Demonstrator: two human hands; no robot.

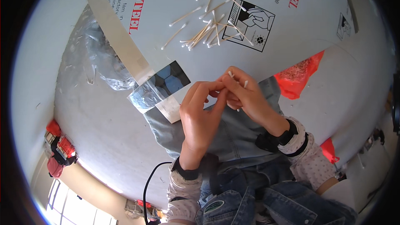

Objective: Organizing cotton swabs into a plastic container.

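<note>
My right hand (pixel 246 98) holds a small bundle of cotton swabs (pixel 238 81), their white tips sticking out above and below the fingers. My left hand (pixel 201 114) meets it from the left, its fingertips pinching at the same bundle. Both hands hover over a folded piece of blue denim (pixel 233 133) lying at the near edge of a large white sheet (pixel 291 21) with red and black print. A loose pile of cotton swabs (pixel 208 33) lies on that sheet, a short way beyond my hands.
Crumpled clear plastic (pixel 98 54) lies to the left beside the sheet's metal edge. A small bag with a dark patterned insert (pixel 164 85) sits just left of my hands. A red plastic bag (pixel 298 77) lies to the right. A black cable (pixel 150 183) runs near my left wrist.
</note>
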